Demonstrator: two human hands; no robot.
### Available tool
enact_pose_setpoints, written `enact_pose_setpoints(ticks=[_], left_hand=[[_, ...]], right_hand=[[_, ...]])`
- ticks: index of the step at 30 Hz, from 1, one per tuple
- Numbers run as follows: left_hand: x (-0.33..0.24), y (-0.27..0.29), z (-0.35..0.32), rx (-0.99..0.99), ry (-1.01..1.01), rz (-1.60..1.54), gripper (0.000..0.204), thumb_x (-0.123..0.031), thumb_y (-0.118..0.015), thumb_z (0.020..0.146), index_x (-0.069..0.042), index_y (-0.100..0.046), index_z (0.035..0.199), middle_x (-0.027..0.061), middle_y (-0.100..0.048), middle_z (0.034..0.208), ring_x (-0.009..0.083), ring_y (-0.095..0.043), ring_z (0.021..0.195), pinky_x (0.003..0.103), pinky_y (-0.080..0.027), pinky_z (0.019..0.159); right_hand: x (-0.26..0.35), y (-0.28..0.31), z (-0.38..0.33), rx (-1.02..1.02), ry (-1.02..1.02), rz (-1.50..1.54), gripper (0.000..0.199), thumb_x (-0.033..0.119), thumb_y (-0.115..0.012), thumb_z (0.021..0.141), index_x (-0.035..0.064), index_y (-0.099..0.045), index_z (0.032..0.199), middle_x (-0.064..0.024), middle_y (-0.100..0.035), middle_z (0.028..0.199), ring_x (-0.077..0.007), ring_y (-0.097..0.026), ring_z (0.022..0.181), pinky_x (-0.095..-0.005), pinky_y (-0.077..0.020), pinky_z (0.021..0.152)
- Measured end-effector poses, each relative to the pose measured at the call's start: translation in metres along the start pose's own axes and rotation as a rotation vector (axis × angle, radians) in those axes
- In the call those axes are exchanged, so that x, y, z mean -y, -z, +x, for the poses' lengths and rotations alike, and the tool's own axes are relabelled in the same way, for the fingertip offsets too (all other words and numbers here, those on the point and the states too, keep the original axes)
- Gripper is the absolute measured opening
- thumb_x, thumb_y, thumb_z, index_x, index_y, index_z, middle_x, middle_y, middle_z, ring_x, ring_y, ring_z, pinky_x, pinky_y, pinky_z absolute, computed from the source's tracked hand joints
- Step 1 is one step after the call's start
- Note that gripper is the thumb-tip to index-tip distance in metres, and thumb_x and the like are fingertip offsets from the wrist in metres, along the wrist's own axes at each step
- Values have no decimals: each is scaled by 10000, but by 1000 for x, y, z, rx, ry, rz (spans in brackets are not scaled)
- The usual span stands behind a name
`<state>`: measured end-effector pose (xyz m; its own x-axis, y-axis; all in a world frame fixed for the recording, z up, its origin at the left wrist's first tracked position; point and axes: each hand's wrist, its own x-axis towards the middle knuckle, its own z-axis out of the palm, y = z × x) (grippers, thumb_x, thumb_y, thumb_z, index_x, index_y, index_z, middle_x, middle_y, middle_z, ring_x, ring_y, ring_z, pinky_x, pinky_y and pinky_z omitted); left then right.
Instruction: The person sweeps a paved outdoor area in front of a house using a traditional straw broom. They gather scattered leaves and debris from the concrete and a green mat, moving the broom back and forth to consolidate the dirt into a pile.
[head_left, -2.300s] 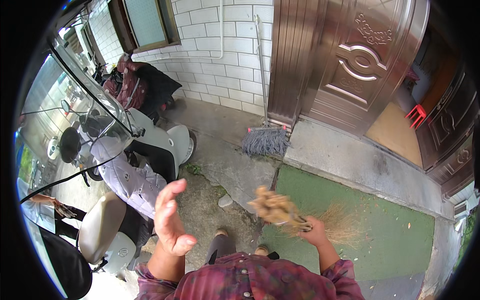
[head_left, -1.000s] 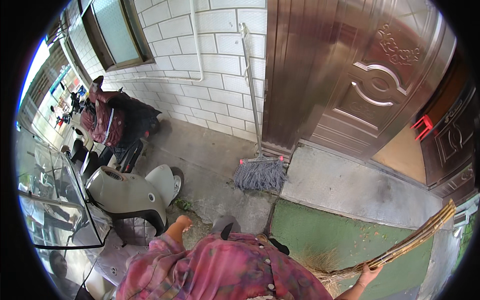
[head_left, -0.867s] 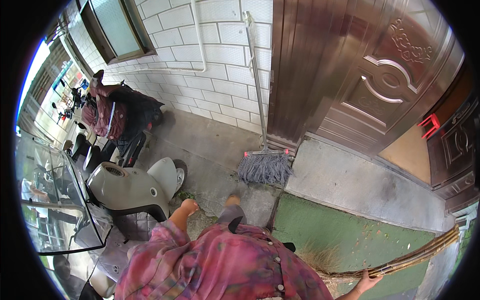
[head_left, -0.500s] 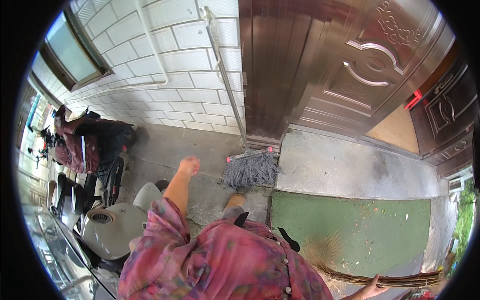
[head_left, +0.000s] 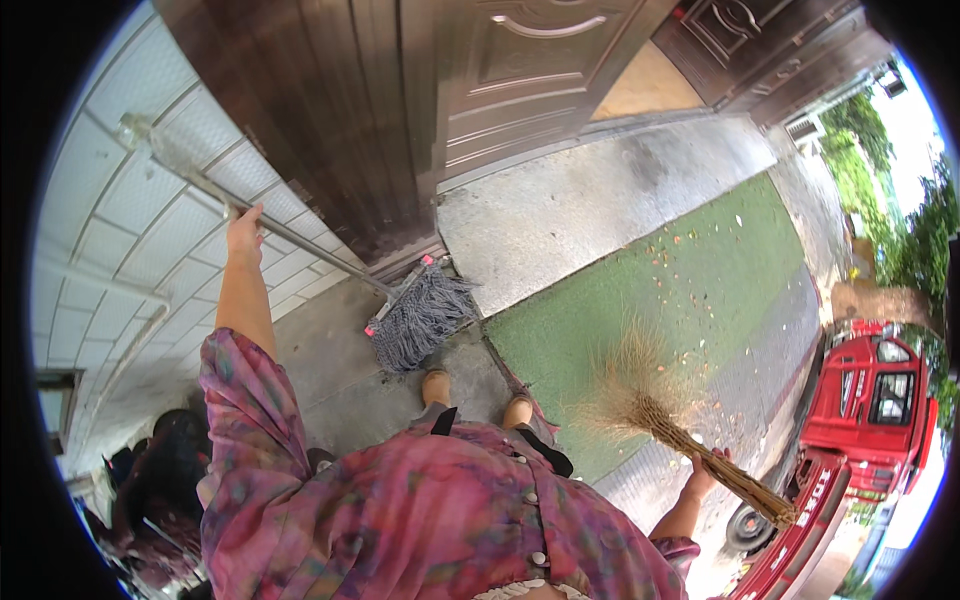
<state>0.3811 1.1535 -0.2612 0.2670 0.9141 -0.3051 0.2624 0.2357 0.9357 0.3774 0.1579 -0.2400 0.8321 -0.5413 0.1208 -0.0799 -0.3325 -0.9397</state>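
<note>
Head view: touching mop (head_left: 418, 318), grasping broom (head_left: 665, 425)

Touching the mop's pole with the left fingers (head_left: 254, 214); cannot tell whether closed fully around it. Clasping the broom by its stalks in the right fingers (head_left: 698, 466), with bristles fanned over the green floor (head_left: 570, 325). Leaning, in the mop's case, along the white wall (head_left: 150, 215), down to grey strands just beside the step (head_left: 560, 215). Farther right, past the broom, parked: a red truck (head_left: 868, 398).
</note>
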Motion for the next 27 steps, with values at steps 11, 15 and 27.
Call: enact_pose_setpoints(ticks=[11, 15, 27], left_hand=[[0, 13, -103, 115, -300, -418, 210, -114, -638, 868, -63, -496, 721, 50, -479, 614, 177, -494, 586, 339, -468, 634], [-79, 98, -133, 148, -419, -546, 274, -159, -597, 903, -80, -451, 685, 34, -427, 599, 164, -434, 570, 315, -391, 566], [-248, 239, -226, 396, -609, -480, 294, -258, -528, 956, -90, -420, 740, 0, -330, 630, 119, -332, 585, 261, -307, 596]], right_hand=[[-5, -25, -20, 71, 32, -51, 771, -82, -702, 639, 73, -373, 1318, -55, -462, 1115, -191, -460, 1056, -348, -404, 977], [-14, -32, -8, 115, 17, -59, 690, -89, -709, 643, 51, -437, 1262, -56, -482, 1105, -199, -477, 1035, -348, -422, 951], [-6, -60, 45, 145, -95, -4, 670, -135, -654, 704, -1, -400, 1310, -87, -478, 1217, -213, -478, 1134, -341, -372, 1022]])
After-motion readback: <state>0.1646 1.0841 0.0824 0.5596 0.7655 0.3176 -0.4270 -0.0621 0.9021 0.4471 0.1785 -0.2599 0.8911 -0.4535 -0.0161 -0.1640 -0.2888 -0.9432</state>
